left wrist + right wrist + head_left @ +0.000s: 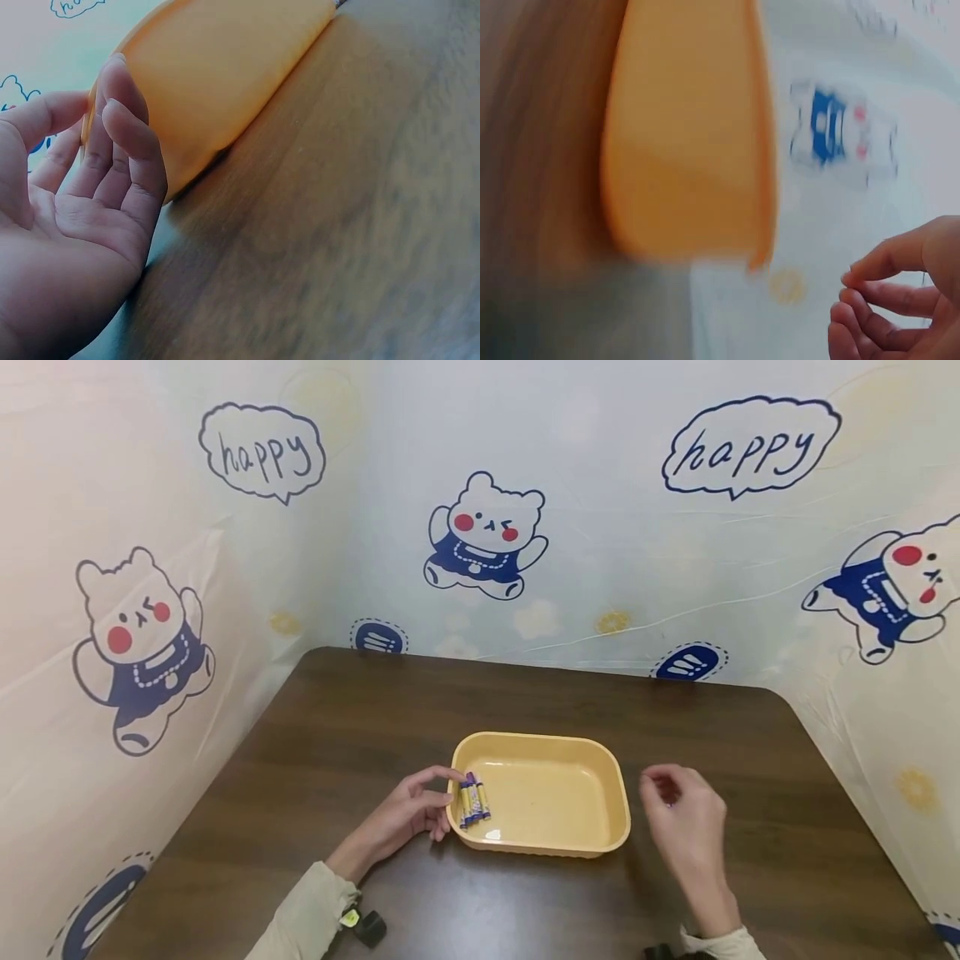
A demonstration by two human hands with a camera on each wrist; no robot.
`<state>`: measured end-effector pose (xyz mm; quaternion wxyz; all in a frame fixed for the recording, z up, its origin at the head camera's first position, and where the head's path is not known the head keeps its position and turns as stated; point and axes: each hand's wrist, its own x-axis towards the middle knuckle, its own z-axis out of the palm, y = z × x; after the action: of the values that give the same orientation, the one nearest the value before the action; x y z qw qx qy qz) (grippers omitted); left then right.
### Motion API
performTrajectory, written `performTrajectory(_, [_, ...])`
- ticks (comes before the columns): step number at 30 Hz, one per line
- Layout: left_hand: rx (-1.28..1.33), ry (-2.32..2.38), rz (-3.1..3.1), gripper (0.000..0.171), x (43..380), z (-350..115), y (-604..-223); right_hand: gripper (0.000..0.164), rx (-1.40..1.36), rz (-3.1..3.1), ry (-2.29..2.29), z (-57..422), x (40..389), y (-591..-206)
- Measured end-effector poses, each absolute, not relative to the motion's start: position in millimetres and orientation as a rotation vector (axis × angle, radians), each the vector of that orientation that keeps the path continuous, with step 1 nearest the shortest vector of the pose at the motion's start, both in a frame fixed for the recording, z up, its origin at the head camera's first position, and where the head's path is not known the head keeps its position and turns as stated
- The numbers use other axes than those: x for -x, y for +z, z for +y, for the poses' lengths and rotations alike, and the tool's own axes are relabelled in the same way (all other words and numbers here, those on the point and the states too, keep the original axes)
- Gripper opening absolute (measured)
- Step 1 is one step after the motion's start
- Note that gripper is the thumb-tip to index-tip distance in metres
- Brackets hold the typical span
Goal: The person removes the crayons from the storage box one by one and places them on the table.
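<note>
A yellow rectangular plastic tray (pixel 547 847) stands on the dark table, its walls low and its corners rounded. Inside, against its left end, lies a small bunch of crayons (pixel 474 800) with yellow wrappers and purple-blue ends. My left hand (pixel 401 818) holds the tray's left rim, with fingertips at the rim and others by the outer wall (pixel 202 82). To the right of the tray, apart from it, my right hand (pixel 690 822) is raised with thumb and index tips together. A hint of purple shows within its curl; whether it holds something is unclear.
The dark wood-patterned table (pixel 360 710) extends around the tray. Pale curtains (pixel 600 560) printed with bears and "happy" bubbles enclose its back and sides. A small black device (pixel 369 929) sits by the left sleeve (pixel 307 914).
</note>
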<state>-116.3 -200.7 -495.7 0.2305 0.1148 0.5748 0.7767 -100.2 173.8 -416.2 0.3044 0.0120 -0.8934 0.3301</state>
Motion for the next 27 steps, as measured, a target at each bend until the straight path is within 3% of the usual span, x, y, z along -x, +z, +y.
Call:
performTrajectory(7, [-0.329,2.142,1.576,0.045,112.8,-201.1,-496.9,0.009,-0.418,-2.431,0.924,108.9,109.8,-407.2])
performTrajectory(15, [-0.342,2.119,1.592,0.044,112.4,-199.4,-498.7,0.011,-0.601,-2.709,0.934,50.9,113.6,-424.9])
performTrajectory(21, [-0.317,2.105,1.599,0.044,112.8,-197.0,-499.6,0.014,-0.674,-2.917,1.043,29.9,121.7,-450.3])
performTrajectory(27, [-0.339,2.122,1.599,0.044,118.2,-202.2,-494.5,0.024,-0.896,-2.973,1.033,23.8,128.4,-450.8])
